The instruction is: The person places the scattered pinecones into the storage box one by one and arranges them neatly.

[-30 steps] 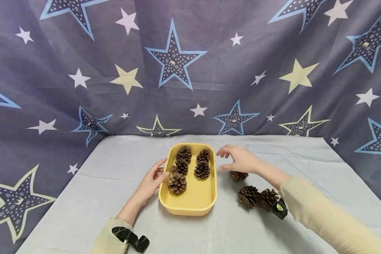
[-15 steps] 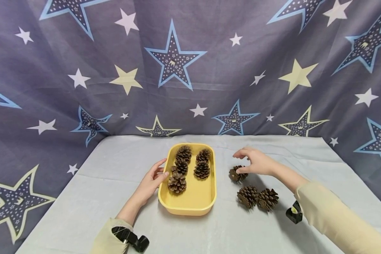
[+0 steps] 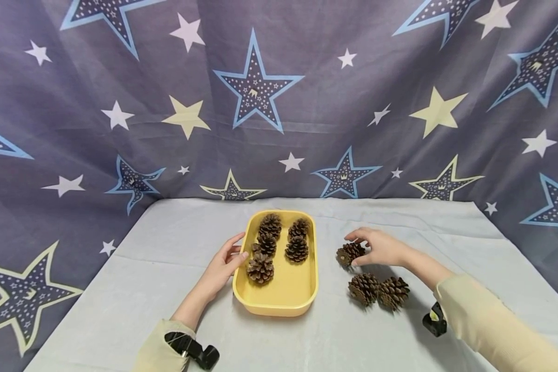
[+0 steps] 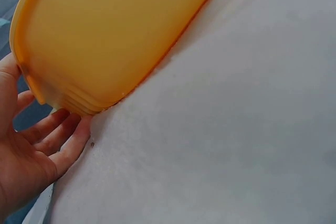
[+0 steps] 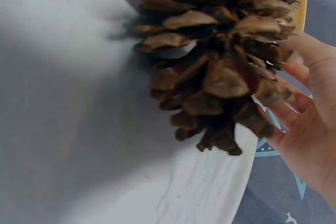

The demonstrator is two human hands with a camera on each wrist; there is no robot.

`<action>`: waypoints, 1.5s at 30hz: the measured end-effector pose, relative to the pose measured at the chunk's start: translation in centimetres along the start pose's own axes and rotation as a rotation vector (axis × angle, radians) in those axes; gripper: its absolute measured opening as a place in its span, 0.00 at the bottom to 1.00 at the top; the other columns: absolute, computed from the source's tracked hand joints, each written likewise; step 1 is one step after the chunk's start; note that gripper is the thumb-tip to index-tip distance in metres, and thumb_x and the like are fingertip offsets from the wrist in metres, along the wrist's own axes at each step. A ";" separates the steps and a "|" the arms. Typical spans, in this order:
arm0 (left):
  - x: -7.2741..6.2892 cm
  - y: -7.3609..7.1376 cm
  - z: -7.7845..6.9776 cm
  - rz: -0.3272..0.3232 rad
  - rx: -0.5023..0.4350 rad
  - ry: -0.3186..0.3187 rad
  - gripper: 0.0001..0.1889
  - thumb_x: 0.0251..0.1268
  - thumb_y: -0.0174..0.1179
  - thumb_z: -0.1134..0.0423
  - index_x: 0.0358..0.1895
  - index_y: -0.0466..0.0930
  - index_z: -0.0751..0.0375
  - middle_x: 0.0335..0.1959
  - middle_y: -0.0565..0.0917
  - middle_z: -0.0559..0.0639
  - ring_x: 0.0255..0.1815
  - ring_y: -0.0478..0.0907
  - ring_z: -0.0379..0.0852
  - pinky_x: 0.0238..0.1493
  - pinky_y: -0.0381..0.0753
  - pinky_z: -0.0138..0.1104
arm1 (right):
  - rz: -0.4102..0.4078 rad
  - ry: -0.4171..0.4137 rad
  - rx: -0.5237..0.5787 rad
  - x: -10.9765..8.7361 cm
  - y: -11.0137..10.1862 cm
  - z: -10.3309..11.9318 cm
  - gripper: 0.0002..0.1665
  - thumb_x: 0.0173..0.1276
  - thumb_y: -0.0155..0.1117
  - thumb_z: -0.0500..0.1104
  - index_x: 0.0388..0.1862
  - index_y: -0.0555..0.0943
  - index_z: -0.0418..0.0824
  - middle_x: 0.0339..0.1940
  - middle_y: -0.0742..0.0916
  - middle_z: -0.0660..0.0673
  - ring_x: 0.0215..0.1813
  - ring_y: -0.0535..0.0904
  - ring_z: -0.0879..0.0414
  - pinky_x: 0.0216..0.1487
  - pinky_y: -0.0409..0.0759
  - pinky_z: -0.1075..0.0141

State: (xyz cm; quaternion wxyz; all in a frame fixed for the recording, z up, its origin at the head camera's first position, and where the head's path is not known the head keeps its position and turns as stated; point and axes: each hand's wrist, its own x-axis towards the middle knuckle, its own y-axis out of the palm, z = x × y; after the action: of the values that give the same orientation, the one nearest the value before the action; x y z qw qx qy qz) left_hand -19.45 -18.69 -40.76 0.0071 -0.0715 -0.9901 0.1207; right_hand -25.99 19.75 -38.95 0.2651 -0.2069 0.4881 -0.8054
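A yellow rectangular tray [image 3: 279, 297] rests on the table, with several brown pine cones [image 3: 260, 268] in two rows inside it. My left hand [image 3: 220, 266] holds its left side, thumb over the rim and fingers against the outer wall, as the left wrist view also shows. To the right of the tray, my right hand [image 3: 383, 249] grips a pine cone [image 3: 345, 257] lying on the cloth, thumb on the near side and fingers on the far side. In the right wrist view a large nearer pine cone [image 5: 215, 61] hides that grip.
Two more pine cones, one on the left [image 3: 363, 288] and one on the right [image 3: 393, 293], lie side by side below my right hand. A pale cloth [image 3: 135, 289] covers the table. Behind it hangs a dark star-patterned curtain [image 3: 279, 150].
My right hand has moved from beside the tray's right edge rightward, then down onto the pine cone. The left hand and tray have stayed in place.
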 end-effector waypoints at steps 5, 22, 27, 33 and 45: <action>0.2 -0.1 0.3 0.002 0.000 -0.002 0.28 0.67 0.51 0.62 0.69 0.55 0.53 0.56 0.69 0.65 0.48 0.73 0.51 0.39 0.80 0.35 | 0.004 0.012 0.001 -0.1 0.4 -0.2 0.37 0.49 0.72 0.50 0.57 0.72 0.36 0.54 0.78 0.40 0.52 0.75 0.45 0.52 0.75 0.51; 1.6 -0.3 3.3 -0.016 -0.003 0.030 0.29 0.64 0.54 0.54 0.68 0.57 0.45 0.55 0.70 0.62 0.47 0.74 0.51 0.39 0.81 0.37 | 0.011 0.018 -0.021 -0.1 1.3 -0.9 0.42 0.46 0.73 0.50 0.59 0.71 0.35 0.57 0.77 0.38 0.58 0.71 0.42 0.59 0.69 0.49; 1.6 -0.3 3.2 -0.013 -0.002 0.020 0.29 0.65 0.54 0.55 0.68 0.56 0.45 0.55 0.69 0.62 0.48 0.73 0.52 0.39 0.81 0.36 | -0.001 -0.002 -0.040 0.0 1.5 -0.9 0.42 0.45 0.74 0.50 0.58 0.71 0.34 0.56 0.78 0.38 0.58 0.71 0.40 0.60 0.67 0.47; 0.9 -0.2 1.6 0.005 -0.017 0.012 0.29 0.66 0.52 0.59 0.69 0.54 0.51 0.56 0.68 0.65 0.49 0.72 0.55 0.41 0.81 0.37 | 0.011 0.013 -0.039 0.1 1.5 -0.8 0.41 0.46 0.73 0.50 0.58 0.72 0.35 0.56 0.78 0.38 0.58 0.71 0.41 0.60 0.66 0.47; 1.6 -0.3 3.3 -0.011 0.000 0.038 0.29 0.64 0.54 0.55 0.68 0.56 0.45 0.55 0.70 0.62 0.46 0.74 0.50 0.39 0.81 0.36 | -0.014 -0.002 -0.048 0.2 0.8 -0.4 0.38 0.47 0.73 0.49 0.56 0.73 0.36 0.55 0.78 0.38 0.58 0.71 0.41 0.60 0.67 0.47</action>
State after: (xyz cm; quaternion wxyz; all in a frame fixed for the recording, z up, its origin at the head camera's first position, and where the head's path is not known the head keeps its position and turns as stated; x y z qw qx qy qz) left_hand -21.18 -19.51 -43.88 0.0267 -0.0681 -0.9902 0.1191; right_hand -26.24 19.60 -39.80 0.2546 -0.2175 0.5057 -0.7951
